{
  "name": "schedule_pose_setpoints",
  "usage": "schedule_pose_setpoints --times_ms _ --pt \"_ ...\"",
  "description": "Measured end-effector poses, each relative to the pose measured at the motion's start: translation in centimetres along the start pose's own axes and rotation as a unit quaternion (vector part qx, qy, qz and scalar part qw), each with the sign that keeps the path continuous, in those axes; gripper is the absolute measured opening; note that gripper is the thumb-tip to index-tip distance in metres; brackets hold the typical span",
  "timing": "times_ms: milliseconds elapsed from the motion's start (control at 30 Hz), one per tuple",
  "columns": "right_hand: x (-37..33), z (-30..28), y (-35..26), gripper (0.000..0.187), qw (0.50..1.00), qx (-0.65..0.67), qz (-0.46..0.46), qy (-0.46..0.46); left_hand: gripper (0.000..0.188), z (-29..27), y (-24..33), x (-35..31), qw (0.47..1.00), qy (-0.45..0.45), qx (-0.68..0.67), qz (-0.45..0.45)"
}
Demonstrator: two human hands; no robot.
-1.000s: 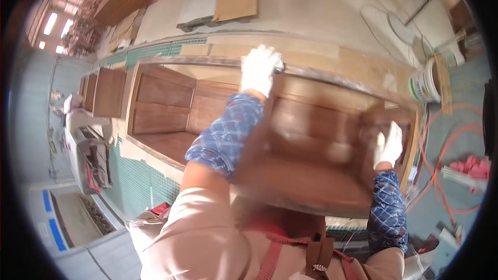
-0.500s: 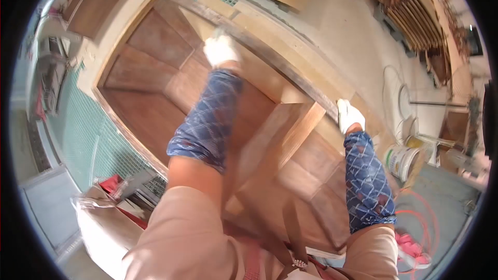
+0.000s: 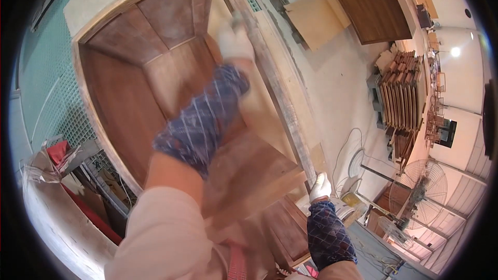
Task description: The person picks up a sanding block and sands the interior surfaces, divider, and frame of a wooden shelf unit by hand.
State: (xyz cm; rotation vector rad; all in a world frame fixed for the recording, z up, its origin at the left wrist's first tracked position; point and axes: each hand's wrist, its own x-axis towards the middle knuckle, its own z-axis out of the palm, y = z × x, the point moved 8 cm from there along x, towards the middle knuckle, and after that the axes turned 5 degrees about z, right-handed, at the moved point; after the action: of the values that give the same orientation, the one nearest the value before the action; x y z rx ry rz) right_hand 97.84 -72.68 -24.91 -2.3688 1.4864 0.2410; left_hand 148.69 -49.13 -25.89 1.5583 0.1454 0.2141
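A large brown wooden cabinet [image 3: 179, 78], open-faced with a divider board [image 3: 254, 176] across it, lies below me. My left hand [image 3: 236, 44], in a white glove, reaches inside it against the pale inner face of the right-hand side. Motion smears its fingers. A small grey-green thing shows at their tips, too blurred to name. Farther down the same side, my right hand [image 3: 320, 186], also gloved in white, is closed over the edge of the cabinet's rail. Blue patterned sleeves cover both forearms.
Green mesh matting [image 3: 52, 88] lies to the left, with a pale bin [image 3: 57, 212] near me. Stacked wooden panels [image 3: 402, 91], a cardboard sheet [image 3: 316, 18] and a large brown board [image 3: 365, 2] are on the right. A caged fan [image 3: 417, 194] stands lower right.
My view has turned, so the cabinet appears steeper and the fan is in sight. The left hand stays by the same inner side, still blurred. My right hand keeps to the rail, lower in view.
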Motion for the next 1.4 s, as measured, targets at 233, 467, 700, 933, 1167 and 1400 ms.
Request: schedule_pose_setpoints --times_ms 233,467,700,933,1167,1400 --pt "1.3 -0.1 1.2 0.041 1.0 -0.003 -0.016 -0.007 0.016 2.9 -3.5 9.6 0.991 0.047 -0.055 0.112" --pt "0.1 -1.3 0.3 0.038 0.999 -0.033 -0.001 0.013 0.02 2.9 -0.5 -3.1 0.995 -0.075 0.007 0.064" --pt "0.7 0.2 0.2 0.041 0.999 -0.023 -0.041 0.004 0.024 2.1 0.4 13.9 0.892 -0.224 0.314 0.235" --pt "3.7 -1.3 2.1 0.056 1.0 -0.02 0.007 0.012 0.019 -17.0 4.4 11.8 0.323 -0.511 0.712 0.357" --pt "5.5 -0.4 1.7 0.065 0.999 -0.045 0.026 -0.01 0.019 -27.8 4.0 -11.2 0.309 -0.695 0.579 0.294" --pt "1.4 -0.6 1.1 0.054 0.983 0.165 -0.034 0.07 0.022 -28.4 4.4 -30.4 0.62 -0.692 0.309 0.203"
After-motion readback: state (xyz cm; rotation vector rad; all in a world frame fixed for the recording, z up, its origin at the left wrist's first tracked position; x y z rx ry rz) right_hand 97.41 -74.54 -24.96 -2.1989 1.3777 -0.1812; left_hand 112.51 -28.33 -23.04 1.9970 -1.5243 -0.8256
